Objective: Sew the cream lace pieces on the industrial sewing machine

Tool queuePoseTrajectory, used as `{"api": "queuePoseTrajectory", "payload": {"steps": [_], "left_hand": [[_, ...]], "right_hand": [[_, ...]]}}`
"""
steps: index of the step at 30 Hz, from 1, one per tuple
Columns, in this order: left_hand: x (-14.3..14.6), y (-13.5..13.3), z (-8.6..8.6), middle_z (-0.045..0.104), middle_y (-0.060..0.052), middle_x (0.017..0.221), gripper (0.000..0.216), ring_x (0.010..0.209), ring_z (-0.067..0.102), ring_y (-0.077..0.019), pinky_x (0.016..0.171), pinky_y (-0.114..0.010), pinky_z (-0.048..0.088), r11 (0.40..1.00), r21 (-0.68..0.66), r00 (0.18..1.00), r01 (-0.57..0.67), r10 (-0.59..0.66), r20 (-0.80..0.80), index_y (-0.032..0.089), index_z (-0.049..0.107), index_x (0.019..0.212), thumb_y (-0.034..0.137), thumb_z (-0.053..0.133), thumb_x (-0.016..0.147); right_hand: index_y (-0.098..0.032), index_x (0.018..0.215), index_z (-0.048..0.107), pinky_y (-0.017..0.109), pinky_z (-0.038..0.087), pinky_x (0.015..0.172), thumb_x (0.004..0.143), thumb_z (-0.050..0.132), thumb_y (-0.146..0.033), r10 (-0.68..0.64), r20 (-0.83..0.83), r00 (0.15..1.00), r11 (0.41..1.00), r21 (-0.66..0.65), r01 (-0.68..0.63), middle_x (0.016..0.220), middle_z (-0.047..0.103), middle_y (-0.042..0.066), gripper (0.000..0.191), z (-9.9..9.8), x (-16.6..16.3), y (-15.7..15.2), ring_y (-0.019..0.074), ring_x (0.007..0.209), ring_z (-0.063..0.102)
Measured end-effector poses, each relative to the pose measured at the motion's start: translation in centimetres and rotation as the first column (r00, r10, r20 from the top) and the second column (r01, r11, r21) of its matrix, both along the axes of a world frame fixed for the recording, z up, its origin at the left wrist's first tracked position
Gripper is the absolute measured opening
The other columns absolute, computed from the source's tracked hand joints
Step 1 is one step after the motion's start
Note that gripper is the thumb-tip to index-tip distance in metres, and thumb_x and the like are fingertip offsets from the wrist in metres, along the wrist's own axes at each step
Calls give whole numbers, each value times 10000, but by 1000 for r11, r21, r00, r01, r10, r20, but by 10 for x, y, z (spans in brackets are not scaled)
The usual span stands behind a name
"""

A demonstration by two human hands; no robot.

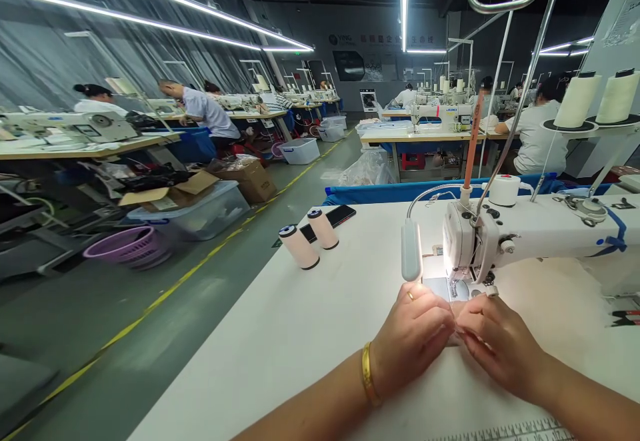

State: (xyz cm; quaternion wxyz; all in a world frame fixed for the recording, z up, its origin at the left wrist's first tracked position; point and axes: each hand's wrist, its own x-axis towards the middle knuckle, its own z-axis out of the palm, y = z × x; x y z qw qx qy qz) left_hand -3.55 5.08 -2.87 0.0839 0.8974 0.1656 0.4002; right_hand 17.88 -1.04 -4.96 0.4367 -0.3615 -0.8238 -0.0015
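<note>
pinching a small pale piece [456, 334] between my left hand [413, 334] and right hand [493, 341], near the needle [454, 289] on the tabletop [310, 321]; fingertips this close could get stitched.

Both forearms come in from the bottom edge and angle toward each other, so the two hands meet fingertip to fingertip. The left hand [413, 334] is palm down, knuckles up, fingers curled inward, with a gold ring on one finger and a gold bangle on the wrist. The right hand [495, 341] mirrors it, fingers bent and pinched in toward the left one.
</note>
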Motion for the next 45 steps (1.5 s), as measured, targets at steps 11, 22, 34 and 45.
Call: {"api": "queuePoseTrajectory", "payload": {"steps": [11,22,34,45], "left_hand": [[3,-48,38,762,25,878,184,774,641,-151,849,-344,451,992,-115,998,43,-36,58,241,633,1015,74,580,957],[22,-40,11,609,57,644,201,633,547,-119,602,-250,402,748,-632,966,-204,47,-256,186,590,680,117,632,864],[16,-3,-26,644,-19,760,272,800,516,-195,813,-374,374,987,75,962,-143,156,-226,199,635,714,106,583,964],[18,3,-27,688,-14,824,221,802,537,-209,790,-397,393,980,66,954,-186,197,-228,200,650,745,143,653,958]], "right_hand": [[-288,1043,571,287,546,639,1067,517,-166,43,-39,998,971,-234,-51,845,698,-7,136,59,-2,-55,169,699,646],[-225,830,558,211,400,508,944,534,-148,-52,105,993,527,-842,116,624,584,-68,140,62,9,-13,121,544,588],[-233,719,444,252,213,486,906,578,-135,-212,390,896,738,-537,409,671,549,-40,251,12,-7,38,125,526,433],[-213,917,607,324,428,702,1026,471,-74,-97,430,898,992,-33,123,882,650,49,223,6,11,11,211,819,595]]}}
